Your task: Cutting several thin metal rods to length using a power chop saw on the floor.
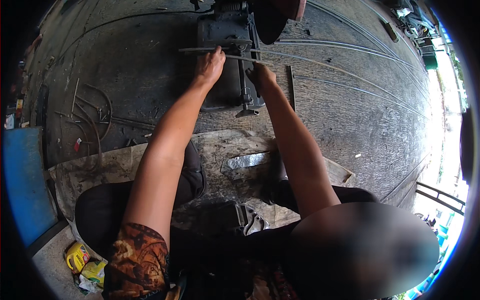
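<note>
Both my arms reach forward to a dark metal cut-off saw on the floor. My left hand is closed around one end of a thin metal rod, in front of the saw's clamp. The rod slants slightly down to the right, toward my right hand, whose curled fingers close at its other end, partly in shadow. Between my hands runs the clamp's screw, with its handle nearest me. Another bar lies across the saw behind my left hand. The dark round disc stands at the upper right.
Long metal rods stretch rightward over the dark floor. Bent rods and scraps lie at left. A dirty sheet spreads before my legs, with a silvery strip on it. A blue panel and yellow container are at far left.
</note>
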A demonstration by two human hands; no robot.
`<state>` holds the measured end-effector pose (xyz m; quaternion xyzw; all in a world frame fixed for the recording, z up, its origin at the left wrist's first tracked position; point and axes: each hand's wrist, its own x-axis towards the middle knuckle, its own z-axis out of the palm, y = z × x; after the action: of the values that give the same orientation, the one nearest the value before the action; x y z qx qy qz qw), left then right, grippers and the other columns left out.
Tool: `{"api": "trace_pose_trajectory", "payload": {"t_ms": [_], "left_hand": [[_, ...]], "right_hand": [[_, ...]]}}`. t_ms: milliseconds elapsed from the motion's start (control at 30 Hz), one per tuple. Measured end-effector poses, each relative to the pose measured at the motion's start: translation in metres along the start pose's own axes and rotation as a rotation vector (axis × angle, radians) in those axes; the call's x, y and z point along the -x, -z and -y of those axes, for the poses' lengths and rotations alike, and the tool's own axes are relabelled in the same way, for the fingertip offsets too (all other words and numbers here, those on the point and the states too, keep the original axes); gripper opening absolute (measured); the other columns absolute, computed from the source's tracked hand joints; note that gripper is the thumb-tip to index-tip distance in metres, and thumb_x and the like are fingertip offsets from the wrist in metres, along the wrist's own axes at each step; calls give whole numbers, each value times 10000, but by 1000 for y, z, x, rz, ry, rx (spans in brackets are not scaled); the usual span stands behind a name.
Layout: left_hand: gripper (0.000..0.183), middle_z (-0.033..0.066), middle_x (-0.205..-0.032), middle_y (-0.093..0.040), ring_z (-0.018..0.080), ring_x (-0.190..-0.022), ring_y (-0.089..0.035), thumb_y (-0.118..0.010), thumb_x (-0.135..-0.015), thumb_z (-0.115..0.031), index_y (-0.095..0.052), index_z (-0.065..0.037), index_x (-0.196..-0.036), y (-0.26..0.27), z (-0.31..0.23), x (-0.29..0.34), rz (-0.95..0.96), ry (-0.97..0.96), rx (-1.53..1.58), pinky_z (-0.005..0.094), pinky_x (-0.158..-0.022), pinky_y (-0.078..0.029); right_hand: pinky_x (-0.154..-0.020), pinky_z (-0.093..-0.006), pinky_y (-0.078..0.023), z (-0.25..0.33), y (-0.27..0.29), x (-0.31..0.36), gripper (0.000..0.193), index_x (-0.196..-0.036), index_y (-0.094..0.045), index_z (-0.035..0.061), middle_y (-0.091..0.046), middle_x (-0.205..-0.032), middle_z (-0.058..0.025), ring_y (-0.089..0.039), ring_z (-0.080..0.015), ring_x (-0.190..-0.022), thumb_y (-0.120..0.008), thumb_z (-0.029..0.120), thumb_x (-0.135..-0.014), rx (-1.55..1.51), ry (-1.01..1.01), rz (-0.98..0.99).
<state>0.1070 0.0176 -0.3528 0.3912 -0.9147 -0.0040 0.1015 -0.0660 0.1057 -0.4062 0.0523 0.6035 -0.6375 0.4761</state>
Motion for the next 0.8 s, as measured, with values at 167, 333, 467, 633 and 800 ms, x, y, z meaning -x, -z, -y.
{"api": "trace_pose_trajectory", "payload": {"t_ms": [167, 333, 467, 633, 800], "left_hand": [[228, 162, -1239, -607, 347, -878, -681, -496, -876, -49, -642, -1, -1044, -6, 5, 4, -25, 9, 3, 441, -783, -559], [222, 150, -1241, -608, 343, -884, -681, -502, -889, -68, -641, -2, -1049, -6, 0, -1, -20, 10, -4, 431, -781, -560], [204, 145, -1231, -613, 347, -875, -679, -532, -895, -95, -647, -20, -1046, -10, 6, 0, -132, 18, 25, 421, -770, -559], [226, 168, -1103, -656, 316, -901, -674, -655, -864, -149, -658, -44, -1065, -29, -11, 3, -498, 207, 460, 395, -727, -528], [165, 90, -902, -681, 226, -790, -676, -672, -905, -170, -647, -53, -1018, -79, -5, -34, -637, 934, 1209, 326, -698, -551]], "right_hand": [[-961, -375, -501, -9, -12, -19, 358, -1272, -466, -60, -565, -1121, -164, -579, -281, -1019, -541, 138, -983, -415, -134, 156], [-879, -365, -539, 3, -16, -33, 248, -1146, -516, -54, -593, -1065, -171, -612, -274, -956, -566, 102, -960, -595, -207, 198], [-965, -370, -513, 12, -28, -25, 251, -1168, -491, -32, -561, -1144, -174, -555, -263, -1100, -525, 142, -991, -408, -157, 189], [-882, -357, -550, 18, -18, -48, 213, -1138, -513, -34, -579, -1077, -151, -587, -255, -1026, -548, 94, -971, -630, -217, 157], [-836, -361, -529, 27, -18, -115, 261, -1085, -526, -136, -636, -949, -152, -646, -251, -922, -532, 90, -955, -213, 266, 242]]}}
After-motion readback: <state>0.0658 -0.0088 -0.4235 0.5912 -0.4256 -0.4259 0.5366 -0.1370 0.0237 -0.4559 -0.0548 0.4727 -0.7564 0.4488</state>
